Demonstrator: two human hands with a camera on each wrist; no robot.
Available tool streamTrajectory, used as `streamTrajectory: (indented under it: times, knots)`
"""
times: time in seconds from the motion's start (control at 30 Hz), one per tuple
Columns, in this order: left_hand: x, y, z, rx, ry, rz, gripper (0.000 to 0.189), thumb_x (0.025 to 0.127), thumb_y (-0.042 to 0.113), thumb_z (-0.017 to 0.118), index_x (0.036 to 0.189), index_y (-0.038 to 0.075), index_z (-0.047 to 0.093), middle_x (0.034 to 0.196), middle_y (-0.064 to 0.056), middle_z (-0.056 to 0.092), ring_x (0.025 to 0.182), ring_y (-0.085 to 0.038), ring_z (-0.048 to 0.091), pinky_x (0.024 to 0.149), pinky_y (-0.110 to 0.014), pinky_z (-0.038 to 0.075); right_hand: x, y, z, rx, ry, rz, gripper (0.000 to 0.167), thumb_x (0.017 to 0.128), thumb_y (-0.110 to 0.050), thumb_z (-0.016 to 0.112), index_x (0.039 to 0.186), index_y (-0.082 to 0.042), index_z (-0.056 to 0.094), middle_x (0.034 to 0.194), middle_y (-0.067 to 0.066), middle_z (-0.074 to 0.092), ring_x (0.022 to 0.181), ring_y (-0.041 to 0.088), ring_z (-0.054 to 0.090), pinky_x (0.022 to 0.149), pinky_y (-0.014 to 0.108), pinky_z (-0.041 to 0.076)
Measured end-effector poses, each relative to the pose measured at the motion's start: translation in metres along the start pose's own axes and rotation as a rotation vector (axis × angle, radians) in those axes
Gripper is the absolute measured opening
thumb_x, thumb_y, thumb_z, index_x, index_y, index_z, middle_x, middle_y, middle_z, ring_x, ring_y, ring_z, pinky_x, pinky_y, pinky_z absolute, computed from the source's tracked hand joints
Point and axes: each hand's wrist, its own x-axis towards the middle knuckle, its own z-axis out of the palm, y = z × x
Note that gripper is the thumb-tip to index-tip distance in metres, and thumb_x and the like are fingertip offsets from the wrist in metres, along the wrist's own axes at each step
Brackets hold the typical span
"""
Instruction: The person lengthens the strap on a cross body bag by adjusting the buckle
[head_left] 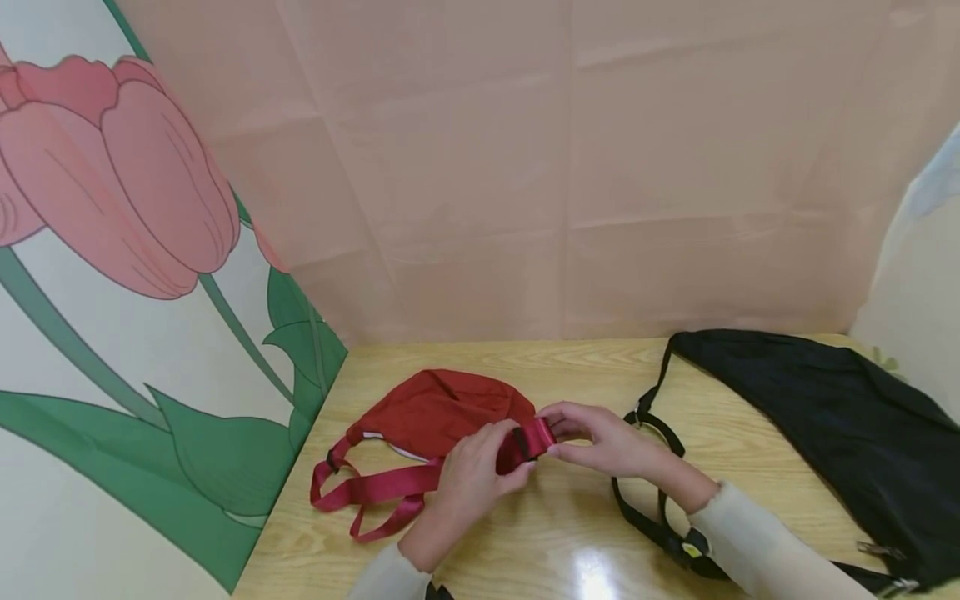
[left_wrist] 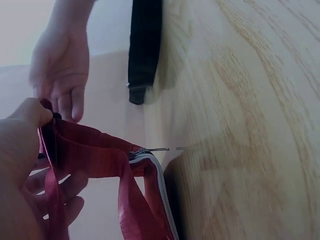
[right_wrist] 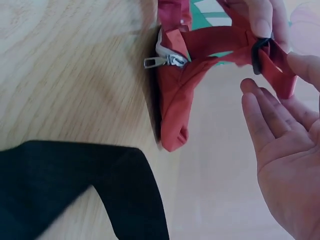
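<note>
A red waist bag [head_left: 446, 408] lies on the wooden table, its crimson strap [head_left: 401, 483] looped at the left. My left hand [head_left: 476, 471] pinches this strap beside a black slider buckle [right_wrist: 257, 55], holding it above the table. At the strap's folded end, my right hand [head_left: 607, 442] has its thumb and index finger on either side of the loop; its other fingers are loosely bent. In the right wrist view, the bag's metal zipper pull [right_wrist: 159, 61] hangs near the tabletop.
A black sling bag [head_left: 832, 425] lies at the right, with its black strap [head_left: 637, 521] curling under and beside my right forearm. A pink sheet [head_left: 562, 167] hangs behind the table [head_left: 555, 546]. A tulip-printed panel [head_left: 187, 375] borders the left side.
</note>
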Motion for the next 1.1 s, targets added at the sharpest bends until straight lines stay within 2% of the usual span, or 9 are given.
streamTrajectory:
  times: [0.07,0.3,0.53,0.63,0.73,0.97,1.1]
  knots:
    - [0.000,0.000,0.000,0.008,-0.003,0.012,0.051,0.082,0.040,0.082,0.124,0.018,0.061,0.097,0.004,0.067,0.075,-0.010,0.060,0.066,-0.026,0.051,-0.001,0.000,0.000,-0.047,0.009,-0.020,0.041,0.098,-0.024,0.068,0.137,-0.016,0.057,0.126,0.000,0.066,0.111,0.015,0.067,0.095,0.036,0.054]
    - [0.001,0.003,-0.002,0.011,-0.038,0.033,0.051,0.083,0.037,0.082,0.123,0.013,0.063,0.099,0.002,0.066,0.075,-0.009,0.059,0.063,-0.021,0.050,0.001,-0.011,-0.001,-0.314,0.050,-0.178,0.050,0.091,-0.013,0.077,0.138,-0.020,0.058,0.129,0.002,0.064,0.115,0.014,0.061,0.093,0.038,0.054]
    - [0.001,0.005,-0.002,0.036,-0.032,0.054,0.051,0.082,0.038,0.082,0.122,0.013,0.064,0.096,0.003,0.064,0.072,-0.007,0.057,0.062,-0.019,0.048,0.003,-0.021,-0.002,-0.565,0.059,-0.266,0.045,0.085,-0.018,0.083,0.126,-0.010,0.067,0.117,-0.001,0.064,0.106,0.012,0.061,0.087,0.032,0.056]
    - [0.001,0.004,-0.002,0.052,-0.030,0.060,0.051,0.081,0.039,0.082,0.121,0.014,0.064,0.096,0.004,0.064,0.073,-0.007,0.057,0.063,-0.020,0.049,0.002,-0.019,-0.003,-0.630,0.065,-0.295,0.044,0.082,-0.019,0.086,0.122,-0.010,0.070,0.114,-0.002,0.064,0.104,0.011,0.060,0.085,0.029,0.056]
    - [0.000,0.003,-0.002,0.054,-0.027,0.059,0.051,0.081,0.040,0.082,0.121,0.014,0.064,0.097,0.004,0.065,0.073,-0.007,0.058,0.063,-0.020,0.049,0.000,-0.015,-0.004,-0.638,0.063,-0.282,0.041,0.083,-0.020,0.085,0.120,-0.011,0.070,0.114,-0.003,0.063,0.103,0.010,0.060,0.085,0.029,0.056]
    - [-0.003,0.000,-0.003,0.057,-0.015,0.023,0.051,0.078,0.040,0.083,0.119,0.017,0.065,0.096,0.007,0.064,0.069,-0.006,0.053,0.059,-0.021,0.046,-0.007,-0.012,-0.010,-0.587,0.078,-0.139,0.032,0.088,-0.019,0.079,0.118,-0.016,0.068,0.119,-0.005,0.061,0.106,0.010,0.060,0.086,0.034,0.056]
    - [-0.004,-0.001,-0.003,0.069,-0.011,0.037,0.051,0.078,0.039,0.083,0.119,0.015,0.065,0.096,0.006,0.064,0.068,-0.007,0.052,0.059,-0.023,0.046,-0.006,-0.015,-0.010,-0.572,0.067,-0.107,0.033,0.091,-0.019,0.076,0.122,-0.016,0.067,0.122,-0.006,0.060,0.109,0.010,0.060,0.088,0.035,0.055]
